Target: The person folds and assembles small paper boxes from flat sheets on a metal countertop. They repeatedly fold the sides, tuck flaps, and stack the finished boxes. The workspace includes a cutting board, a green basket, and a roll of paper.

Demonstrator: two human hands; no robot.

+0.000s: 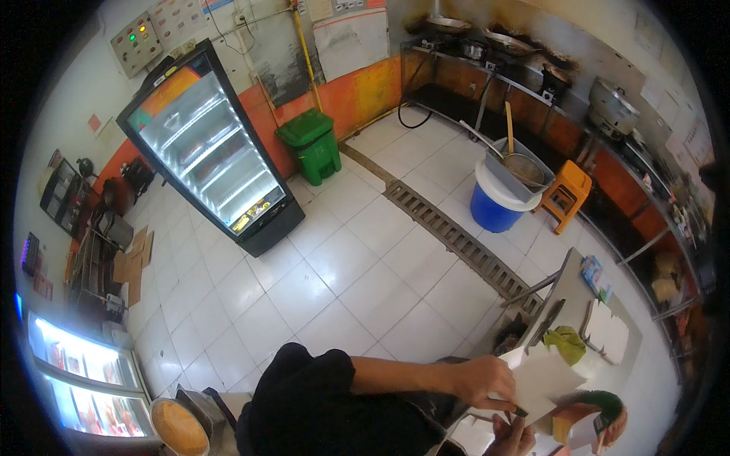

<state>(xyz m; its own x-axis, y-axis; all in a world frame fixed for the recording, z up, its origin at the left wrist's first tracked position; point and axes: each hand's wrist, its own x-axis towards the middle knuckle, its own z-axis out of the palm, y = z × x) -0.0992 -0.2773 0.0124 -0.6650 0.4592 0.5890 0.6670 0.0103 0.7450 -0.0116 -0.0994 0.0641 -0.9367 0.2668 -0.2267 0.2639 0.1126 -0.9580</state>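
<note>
My left hand (487,382) reaches in from a black sleeve, its fingers closed at the edge of a white paper or card sheet (536,380). Just below it, my right hand (511,439) has its fingers pinched close to the left fingertips. A small dark green piece (520,412) shows between the two hands; its kind is unclear. Beside the hands lies a curved dark green and orange-brown thing (601,410), partly covered by white pieces. A crumpled yellow-green cloth (565,343) rests behind the sheet on the table (566,285).
Farther along the table are a stack of white sheets (604,332) and a blue packet (596,278). A blue bucket (494,205), an orange stool (564,195), a green bin (312,146) and a lit display fridge (213,148) stand on the tiled floor. At lower left is a metal pot (205,410).
</note>
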